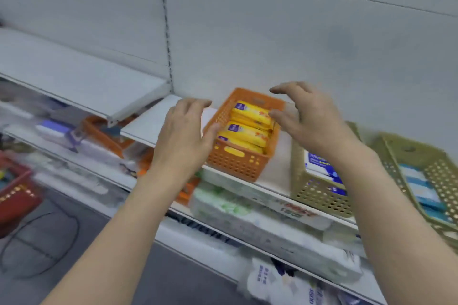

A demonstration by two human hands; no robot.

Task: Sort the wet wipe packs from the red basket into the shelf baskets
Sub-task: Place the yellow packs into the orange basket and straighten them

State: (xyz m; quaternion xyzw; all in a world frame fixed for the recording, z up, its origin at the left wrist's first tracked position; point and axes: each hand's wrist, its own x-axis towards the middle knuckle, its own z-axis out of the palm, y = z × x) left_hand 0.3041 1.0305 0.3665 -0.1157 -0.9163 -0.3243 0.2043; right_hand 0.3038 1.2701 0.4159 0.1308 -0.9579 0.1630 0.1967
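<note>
An orange shelf basket (pixel 235 161) stands on the white shelf (pixel 151 124) and holds several yellow wet wipe packs (pixel 247 129). My left hand (pixel 183 136) hovers at the basket's left wall, fingers loosely curved, holding nothing. Over the basket's right rim my right hand (pixel 307 119) is spread with curved fingers, also holding nothing. To the right, a beige basket (pixel 317 195) contains blue and white packs (pixel 319 163). The red basket (pixel 14 195) sits low at the far left, blurred.
Another olive basket (pixel 431 163) with light blue packs stands at the far right. Below the shelf lie white and green packaged goods (pixel 223 205). An orange basket (pixel 104 131) sits on a lower left shelf. The grey shelf back wall (pixel 272 32) rises behind.
</note>
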